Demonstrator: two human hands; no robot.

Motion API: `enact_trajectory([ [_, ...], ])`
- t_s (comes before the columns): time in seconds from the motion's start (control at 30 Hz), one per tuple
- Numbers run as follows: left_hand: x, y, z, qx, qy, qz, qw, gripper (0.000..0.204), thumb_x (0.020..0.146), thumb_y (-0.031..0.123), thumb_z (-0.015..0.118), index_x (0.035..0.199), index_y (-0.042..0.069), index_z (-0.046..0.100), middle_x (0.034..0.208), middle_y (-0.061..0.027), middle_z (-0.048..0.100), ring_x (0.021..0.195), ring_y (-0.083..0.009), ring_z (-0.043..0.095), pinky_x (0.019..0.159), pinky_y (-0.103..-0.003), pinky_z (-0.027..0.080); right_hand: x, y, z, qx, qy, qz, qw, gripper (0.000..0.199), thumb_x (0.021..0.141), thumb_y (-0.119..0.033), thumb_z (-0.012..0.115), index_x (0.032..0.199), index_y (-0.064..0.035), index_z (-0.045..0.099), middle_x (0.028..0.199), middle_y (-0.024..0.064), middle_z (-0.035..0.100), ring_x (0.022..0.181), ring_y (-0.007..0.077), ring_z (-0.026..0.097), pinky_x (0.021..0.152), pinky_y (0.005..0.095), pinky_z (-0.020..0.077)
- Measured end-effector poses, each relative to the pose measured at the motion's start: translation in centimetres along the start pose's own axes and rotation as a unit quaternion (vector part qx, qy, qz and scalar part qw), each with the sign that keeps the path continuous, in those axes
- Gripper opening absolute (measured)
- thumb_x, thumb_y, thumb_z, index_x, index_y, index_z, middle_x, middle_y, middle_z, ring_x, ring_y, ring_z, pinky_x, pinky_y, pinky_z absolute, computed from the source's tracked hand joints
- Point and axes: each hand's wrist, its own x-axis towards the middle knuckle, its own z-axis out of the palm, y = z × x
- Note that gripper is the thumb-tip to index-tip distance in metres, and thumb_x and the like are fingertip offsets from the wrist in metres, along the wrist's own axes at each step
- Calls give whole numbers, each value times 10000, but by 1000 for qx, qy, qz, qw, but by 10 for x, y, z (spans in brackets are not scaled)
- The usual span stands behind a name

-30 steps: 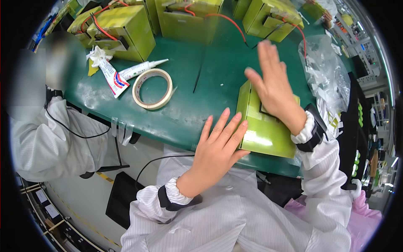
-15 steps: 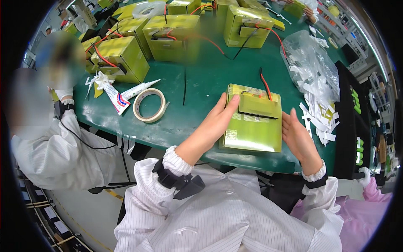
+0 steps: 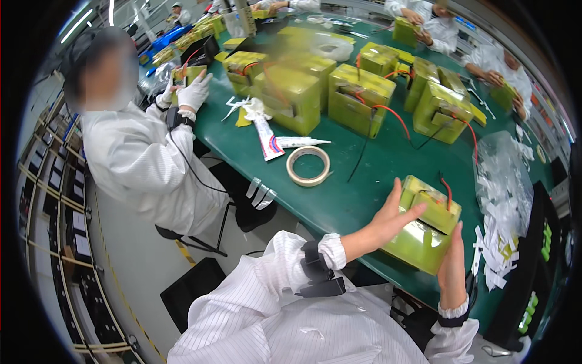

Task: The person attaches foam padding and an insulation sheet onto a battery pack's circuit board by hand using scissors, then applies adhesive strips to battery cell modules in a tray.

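A battery pack (image 3: 409, 247), a block wrapped in yellow-green film with a red lead and a dark lead on top, is between my two hands near the table's front edge. My left hand (image 3: 391, 219) lies along its left side, thumb across the top face. My right hand (image 3: 452, 267) is up against its right side, fingers pointing away from me; part of this grip is hidden by the pack. A flat plate (image 3: 438, 213) in the same film sits on the pack's upper half, with a dark strip along its lower edge.
On the green table (image 3: 254, 167) lie a tape roll (image 3: 308, 166), glue tubes (image 3: 271, 142) and several more battery packs (image 3: 362, 100) with loose leads. White strips (image 3: 500, 258) and a plastic bag (image 3: 503, 182) lie at right beside a black tray (image 3: 515, 291). A co-worker (image 3: 133, 158) sits at left.
The view has swung left, bringing the co-worker and shelves further in. My right hand, formerly with fingers spread beside the pack, now presses its right side. My left hand stays on it.
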Motion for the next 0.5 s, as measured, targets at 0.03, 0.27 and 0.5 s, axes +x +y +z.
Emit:
enact_trajectory([
  [0.03, -2, 0, 0, 36, -6, 51, 998, 1028, 788, 510, 555, 1340, -74, -85, 1415, -260, 43, 1326, -316, 91, 1061, -324, 146, -3, 1, 1, -2, -8, 4, 1000, 513, 932, -381, 365, 1283, -7, 342, 1265, 81, 422, 1164, 173, 403, 964, 302, 325],
  [0.27, 12, 12, -19, 140, -21, 273, 952, 944, 834, 469, 504, 1359, 6, -128, 1443, -195, 34, 1338, -285, 77, 1066, -340, 99, 13, 18, 10, -111, 84, -276, 951, 781, 844, -521, 439, 1346, 14, 169, 1359, 143, 260, 1250, 260, 298, 1019, 368, 253],
  [0.5, 13, 12, -30, -4, -73, 261, 963, 789, 896, 504, 320, 1369, -26, -26, 1450, -159, 43, 1341, -244, 44, 1071, -314, 57, 6, 40, -29, -218, 44, -276, 935, 641, 907, -354, 400, 1367, 8, 140, 1389, 124, 233, 1293, 229, 225, 1056, 368, 163],
])
